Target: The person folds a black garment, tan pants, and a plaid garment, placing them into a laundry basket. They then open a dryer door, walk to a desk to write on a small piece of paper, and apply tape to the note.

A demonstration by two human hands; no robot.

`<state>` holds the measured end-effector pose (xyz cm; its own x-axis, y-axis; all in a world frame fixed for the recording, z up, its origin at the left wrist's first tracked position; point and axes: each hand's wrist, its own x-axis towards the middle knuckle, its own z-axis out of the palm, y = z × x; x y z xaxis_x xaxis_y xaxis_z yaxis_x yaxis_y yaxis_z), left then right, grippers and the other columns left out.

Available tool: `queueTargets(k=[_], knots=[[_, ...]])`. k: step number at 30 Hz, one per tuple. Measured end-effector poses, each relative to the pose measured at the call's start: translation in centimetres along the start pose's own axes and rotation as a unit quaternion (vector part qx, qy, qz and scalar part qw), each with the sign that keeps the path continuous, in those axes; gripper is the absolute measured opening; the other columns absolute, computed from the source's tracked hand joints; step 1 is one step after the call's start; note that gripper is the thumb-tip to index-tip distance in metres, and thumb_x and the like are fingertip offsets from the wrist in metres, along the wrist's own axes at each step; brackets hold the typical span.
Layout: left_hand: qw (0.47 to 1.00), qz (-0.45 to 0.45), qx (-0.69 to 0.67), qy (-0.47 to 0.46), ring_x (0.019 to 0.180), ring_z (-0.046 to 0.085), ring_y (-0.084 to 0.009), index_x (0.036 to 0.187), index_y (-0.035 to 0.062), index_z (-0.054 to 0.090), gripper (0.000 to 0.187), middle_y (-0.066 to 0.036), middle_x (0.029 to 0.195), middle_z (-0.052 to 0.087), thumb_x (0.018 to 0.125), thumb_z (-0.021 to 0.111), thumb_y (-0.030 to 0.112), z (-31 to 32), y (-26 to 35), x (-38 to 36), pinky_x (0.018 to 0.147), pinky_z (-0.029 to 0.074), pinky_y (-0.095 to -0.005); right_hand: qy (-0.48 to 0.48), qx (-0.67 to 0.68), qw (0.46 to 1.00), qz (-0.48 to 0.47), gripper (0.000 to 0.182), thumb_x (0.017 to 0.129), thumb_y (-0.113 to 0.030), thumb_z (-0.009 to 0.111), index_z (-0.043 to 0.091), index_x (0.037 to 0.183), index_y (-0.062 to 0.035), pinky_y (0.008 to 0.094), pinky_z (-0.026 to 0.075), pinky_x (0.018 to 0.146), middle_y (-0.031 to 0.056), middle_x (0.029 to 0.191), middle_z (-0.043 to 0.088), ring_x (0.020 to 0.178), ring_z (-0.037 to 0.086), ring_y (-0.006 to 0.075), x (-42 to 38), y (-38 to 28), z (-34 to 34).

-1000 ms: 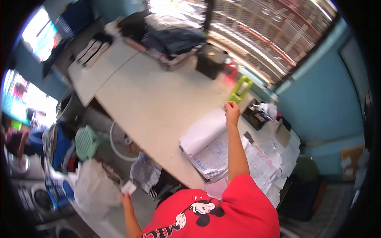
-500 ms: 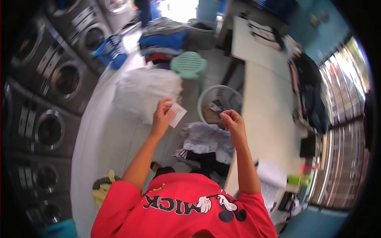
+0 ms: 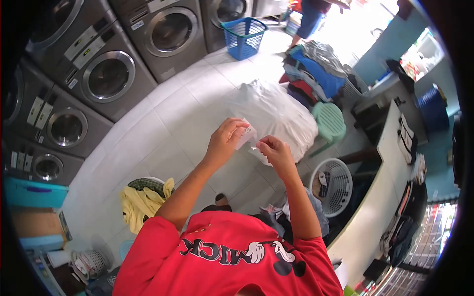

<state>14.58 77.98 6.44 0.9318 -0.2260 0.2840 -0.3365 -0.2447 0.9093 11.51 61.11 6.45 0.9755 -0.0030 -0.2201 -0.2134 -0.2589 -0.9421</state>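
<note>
In the head view my left hand (image 3: 224,143) pinches a small white paper slip (image 3: 245,136) with dark handwriting on it. Close beside the slip is my right hand (image 3: 277,155), its thumb and fingertips pressed together. Something small and shiny shows at those fingertips, too small to name. Behind both hands a large, full white plastic bag (image 3: 281,111) lies on the tiled floor. Below my right forearm is a pile of grey and dark clothes (image 3: 316,209), partly hidden by the arm.
A green plastic stool (image 3: 330,120) stands beyond the bag, near heaped clothes (image 3: 316,69). A white laundry basket (image 3: 340,185) is by the long table (image 3: 368,195). Front-loading machines (image 3: 108,76) line the left. Yellow clothing (image 3: 143,204) lies at lower left. Another person (image 3: 311,19) stands far back.
My view has turned left, bringing more machines and the blue basket into sight. My hands have come together, with the right hand now beside the paper slip.
</note>
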Motion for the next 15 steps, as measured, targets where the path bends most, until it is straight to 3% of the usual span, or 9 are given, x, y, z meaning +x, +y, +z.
queueTargets(k=[4, 11, 13, 15], knots=[[0.999, 0.005, -0.006, 0.044, 0.082, 0.055, -0.019, 0.093, 0.0045, 0.057, 0.019, -0.006, 0.098, 0.054, 0.087, 0.043, 0.017, -3.8, -1.2, 0.2, 0.071, 0.043, -0.0275, -0.026, -0.058, 0.997, -0.034, 0.021, 0.074, -0.018, 0.059, 0.057, 0.079, 0.0023, 0.0254, 0.038, 0.054, 0.0056, 0.062, 0.053, 0.057, 0.046, 0.0102, 3.1, -1.7, 3.9], [0.994, -0.033, -0.064, 0.077, 0.092, 0.051, -0.019, 0.096, 0.0025, 0.056, 0.02, -0.008, 0.1, 0.051, 0.083, 0.049, 0.015, -7.0, -2.5, 1.8, 0.077, 0.041, -0.0253, -0.064, -0.119, 0.988, -0.076, 0.021, 0.072, -0.017, 0.06, 0.058, 0.079, 0.0024, 0.0276, 0.041, 0.057, 0.0116, 0.07, 0.057, 0.06, 0.053, 0.0169, 7.5, -3.8, 7.0], [0.994, 0.006, 0.071, 0.086, 0.093, 0.051, -0.0192, 0.096, 0.0029, 0.055, 0.021, -0.007, 0.099, 0.052, 0.077, 0.057, 0.01, -7.5, -2.9, 2.9, 0.079, 0.041, -0.0265, -0.068, -0.117, 0.987, -0.092, 0.02, 0.073, -0.017, 0.06, 0.058, 0.079, 0.0021, 0.0279, 0.041, 0.057, 0.0116, 0.072, 0.058, 0.061, 0.053, 0.0176, 8.6, -4.1, 7.5], [0.993, 0.007, 0.068, 0.096, 0.093, 0.051, -0.0196, 0.095, 0.003, 0.055, 0.022, -0.007, 0.099, 0.052, 0.073, 0.059, 0.007, -7.6, -3.7, 4.3, 0.079, 0.041, -0.0272, -0.071, -0.117, 0.985, -0.108, 0.02, 0.073, -0.017, 0.06, 0.058, 0.079, 0.0017, 0.0281, 0.041, 0.057, 0.0117, 0.073, 0.058, 0.062, 0.054, 0.0182, 10.1, -4.5, 7.6]])
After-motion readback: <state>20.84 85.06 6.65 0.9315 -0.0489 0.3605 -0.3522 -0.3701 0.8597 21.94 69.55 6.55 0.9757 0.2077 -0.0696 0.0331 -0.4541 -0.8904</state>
